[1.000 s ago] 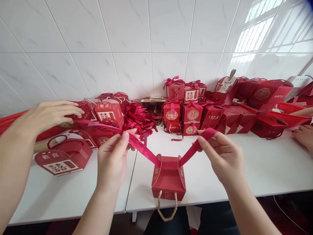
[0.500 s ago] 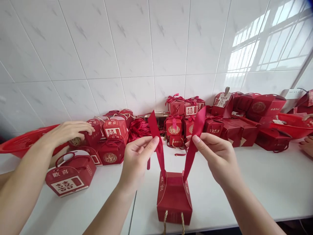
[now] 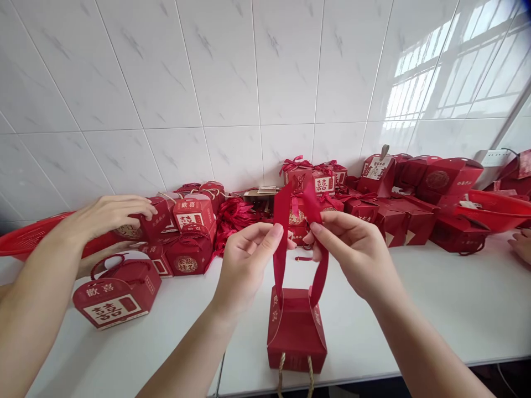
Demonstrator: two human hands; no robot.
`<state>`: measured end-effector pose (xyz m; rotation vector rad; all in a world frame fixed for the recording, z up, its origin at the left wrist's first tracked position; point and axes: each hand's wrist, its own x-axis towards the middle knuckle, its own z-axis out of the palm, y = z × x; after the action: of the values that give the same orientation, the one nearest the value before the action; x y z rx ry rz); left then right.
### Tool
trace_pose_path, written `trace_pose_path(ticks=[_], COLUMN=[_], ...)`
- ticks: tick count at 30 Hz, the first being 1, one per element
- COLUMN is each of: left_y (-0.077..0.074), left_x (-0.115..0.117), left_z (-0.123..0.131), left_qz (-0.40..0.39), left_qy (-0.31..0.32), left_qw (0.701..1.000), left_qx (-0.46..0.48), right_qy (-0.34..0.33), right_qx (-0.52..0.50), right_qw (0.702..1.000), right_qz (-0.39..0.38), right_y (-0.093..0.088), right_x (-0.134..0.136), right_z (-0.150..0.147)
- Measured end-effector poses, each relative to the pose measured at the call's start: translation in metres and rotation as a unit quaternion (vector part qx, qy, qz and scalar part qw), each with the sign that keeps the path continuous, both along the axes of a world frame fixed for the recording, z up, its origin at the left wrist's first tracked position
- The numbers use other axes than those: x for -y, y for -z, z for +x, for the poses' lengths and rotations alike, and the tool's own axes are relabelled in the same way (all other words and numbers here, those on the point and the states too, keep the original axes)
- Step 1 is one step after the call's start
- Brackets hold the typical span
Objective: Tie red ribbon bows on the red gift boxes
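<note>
A small red gift box with a rope handle stands near the table's front edge. From its two sides a red ribbon rises in two strands. My left hand pinches the left strand between thumb and fingers. The other strand is pinched by my right hand, with the loose ends sticking up above both hands. The hands are close together above the box, a narrow gap between them. Whether the ribbon ends touch I cannot tell.
At left, a co-worker's hand is on a red box, behind a handled box. A red basket lies beyond. Finished-looking boxes, a ribbon heap and stacked boxes line the tiled wall. Another hand shows far right.
My hands have come closer together, bringing the two ribbon strands towards each other. The gift box stays in place. At left, the co-worker's hand remains on the red box.
</note>
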<state>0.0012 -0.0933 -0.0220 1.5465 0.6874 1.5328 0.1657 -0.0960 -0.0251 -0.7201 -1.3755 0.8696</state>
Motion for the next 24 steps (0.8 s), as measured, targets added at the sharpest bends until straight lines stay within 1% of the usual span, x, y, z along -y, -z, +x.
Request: trace_pose_path(ticks=[3,4,8,9,12,14,16,17,20,22,24], left_y=[-0.002,-0.003,-0.005,-0.005,-0.001,0.001,0.004,0.005,0.006,0.007,0.008], left_x=[0.001,0.001,0.001,0.001,-0.001,-0.003,-0.006,-0.007,-0.01,-0.009,-0.007], left_z=[0.001,0.002,0.002,0.002,-0.002,-0.007,-0.013,-0.015,-0.02,-0.022,-0.022], left_qz=[-0.007,-0.014,-0.035,-0.041,-0.077,-0.11,-0.149,-0.169,-0.221,-0.236,-0.235], left_qy=[0.016,0.021,0.057,0.073,0.127,0.16,0.182,0.187,0.193,0.204,0.222], left_qw=[0.999,0.998,0.991,0.99,0.983,0.978,0.971,0.967,0.956,0.949,0.946], left_qx=[-0.043,-0.062,-0.112,-0.115,-0.104,-0.078,-0.041,-0.021,0.031,0.043,0.031], right_qy=[0.016,0.006,-0.078,-0.08,-0.045,-0.041,-0.046,-0.041,0.002,0.042,0.076], right_qx=[0.051,0.065,0.101,0.102,0.108,0.141,0.2,0.234,0.327,0.367,0.394], right_qw=[0.999,0.998,0.992,0.991,0.993,0.986,0.965,0.946,0.875,0.836,0.814], right_qz=[-0.011,-0.008,0.012,0.014,0.031,0.079,0.166,0.219,0.357,0.406,0.42], right_y=[-0.001,-0.001,0.001,0.003,0.008,0.013,0.016,0.017,0.02,0.021,0.023], right_x=[0.0,0.001,0.005,0.004,0.001,-0.002,-0.006,-0.007,-0.011,-0.013,-0.013], right_z=[-0.002,-0.002,-0.001,-0.001,0.0,0.004,0.009,0.012,0.021,0.024,0.024])
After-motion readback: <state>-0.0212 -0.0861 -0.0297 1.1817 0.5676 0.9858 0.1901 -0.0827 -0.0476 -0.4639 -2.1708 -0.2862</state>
